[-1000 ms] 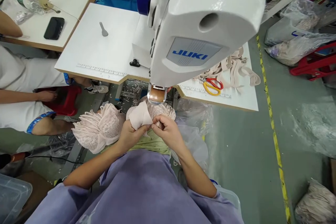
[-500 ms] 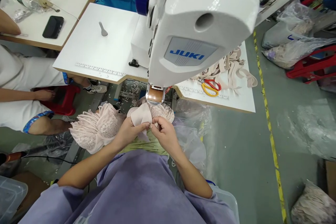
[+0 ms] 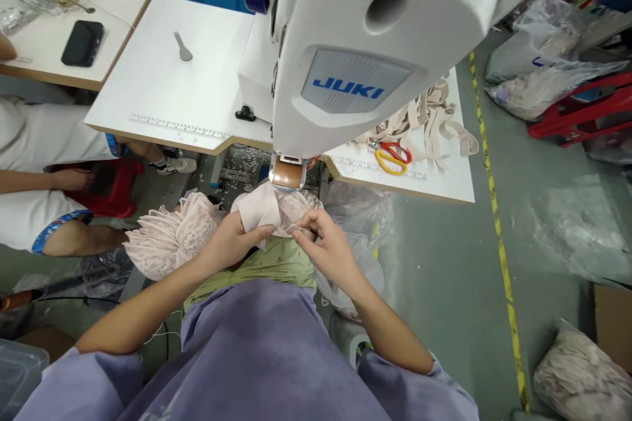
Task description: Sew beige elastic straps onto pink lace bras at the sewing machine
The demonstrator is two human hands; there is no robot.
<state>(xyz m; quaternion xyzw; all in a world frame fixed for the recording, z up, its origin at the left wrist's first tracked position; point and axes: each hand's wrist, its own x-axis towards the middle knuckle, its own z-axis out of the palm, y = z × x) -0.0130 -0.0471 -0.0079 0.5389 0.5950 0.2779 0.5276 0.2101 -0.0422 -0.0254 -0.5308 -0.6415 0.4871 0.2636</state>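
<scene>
A pale pink lace bra (image 3: 261, 205) lies below the head of the white sewing machine (image 3: 355, 89), its smooth band turned toward me. My left hand (image 3: 236, 237) is closed on the band, thumb on top. At the lace on the right, my right hand (image 3: 318, 237) pinches the bra's edge between thumb and fingers. The machine's needle area is hidden behind its head. Beside my left hand rests a stack of lace bra cups (image 3: 172, 233). Green cloth (image 3: 266, 266) covers my lap.
On the table's right wing are scissors (image 3: 392, 159) with red and yellow handles and a heap of beige straps (image 3: 429, 122). A grey tool (image 3: 182, 47) lies on the left wing. Another person's leg (image 3: 74, 240) is at left. Plastic bags (image 3: 353, 243) hang at right.
My hands have moved apart, the right going right along the bra and the left slightly left. More lace shows between them. The view has shifted a little.
</scene>
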